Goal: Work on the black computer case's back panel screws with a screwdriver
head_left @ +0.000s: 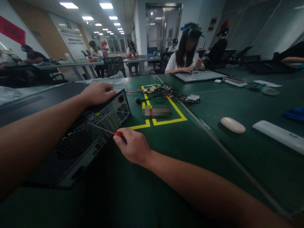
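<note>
A dark desktop computer case [78, 164] lies at the left, its metal rear panel with a fan grille and slot covers facing right. My left hand [101, 92] is on its upper side, fingers curled over near the rear edge and closed on it. Below it, my right hand [133, 145] is wrapped round the red-orange handle of a screwdriver [102, 128]. The thin shaft points left across the rear panel. Its tip seems to be at the panel, but I cannot tell whether it sits in a screw.
On the green table [180, 148], yellow tape [169, 121] marks boxes around a blurred-out item. Tangled cables [163, 91] lie behind. To the right are a beige oval case [232, 125] and a white bar [280, 134]. A person [186, 60] works across the table at a flat panel [199, 76].
</note>
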Demonstrator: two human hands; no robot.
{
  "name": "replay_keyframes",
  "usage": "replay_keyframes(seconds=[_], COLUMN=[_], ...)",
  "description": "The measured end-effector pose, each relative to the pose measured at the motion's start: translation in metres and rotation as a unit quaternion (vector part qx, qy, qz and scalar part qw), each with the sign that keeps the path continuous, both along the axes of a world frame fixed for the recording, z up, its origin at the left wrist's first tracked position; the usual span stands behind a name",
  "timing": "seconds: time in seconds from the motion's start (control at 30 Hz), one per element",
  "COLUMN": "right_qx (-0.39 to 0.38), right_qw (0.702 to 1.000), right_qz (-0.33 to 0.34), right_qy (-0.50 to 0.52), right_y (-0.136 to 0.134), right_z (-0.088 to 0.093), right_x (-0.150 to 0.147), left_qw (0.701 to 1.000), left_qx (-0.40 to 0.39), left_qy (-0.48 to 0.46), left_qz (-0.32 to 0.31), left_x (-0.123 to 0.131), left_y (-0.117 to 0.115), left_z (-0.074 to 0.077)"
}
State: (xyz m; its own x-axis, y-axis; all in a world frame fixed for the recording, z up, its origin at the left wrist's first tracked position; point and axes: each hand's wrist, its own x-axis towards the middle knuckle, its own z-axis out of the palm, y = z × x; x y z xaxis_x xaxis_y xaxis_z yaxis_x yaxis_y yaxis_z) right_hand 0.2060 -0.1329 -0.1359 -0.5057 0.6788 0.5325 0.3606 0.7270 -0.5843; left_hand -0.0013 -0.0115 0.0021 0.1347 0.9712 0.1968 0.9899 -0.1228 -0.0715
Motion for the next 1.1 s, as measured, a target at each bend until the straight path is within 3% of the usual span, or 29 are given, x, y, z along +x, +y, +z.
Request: replay_keyframes(seconds=[0.27, 0.53, 0.9, 1.1], right_qx=[0.019, 0.032, 0.02, 0.026], right_qw=[1.0, 0.999, 0.999, 0.998], right_qz=[0.016, -0.005, 0.017, 0.02], right_qy=[0.012, 0.001, 0.041, 0.05], right_y=[0.004, 0.004, 0.005, 0.004], right_z=[-0.008, -0.007, -0.011, -0.012], right_x=[-0.002, 0.002, 0.001, 0.0], left_qw=[1.0, 1.0, 0.999, 1.0], left_qx=[0.015, 0.013, 0.015, 0.02], left_qy=[0.02, -0.01, -0.035, -0.003], left_qz=[-0.007, -0.005, 0.016, 0.001], left_x=[-0.004, -0.005, 0.001, 0.0], left_y=[0.005, 0.005, -0.001, 0.0], left_z=[-0.003, -0.002, -0.001, -0.001])
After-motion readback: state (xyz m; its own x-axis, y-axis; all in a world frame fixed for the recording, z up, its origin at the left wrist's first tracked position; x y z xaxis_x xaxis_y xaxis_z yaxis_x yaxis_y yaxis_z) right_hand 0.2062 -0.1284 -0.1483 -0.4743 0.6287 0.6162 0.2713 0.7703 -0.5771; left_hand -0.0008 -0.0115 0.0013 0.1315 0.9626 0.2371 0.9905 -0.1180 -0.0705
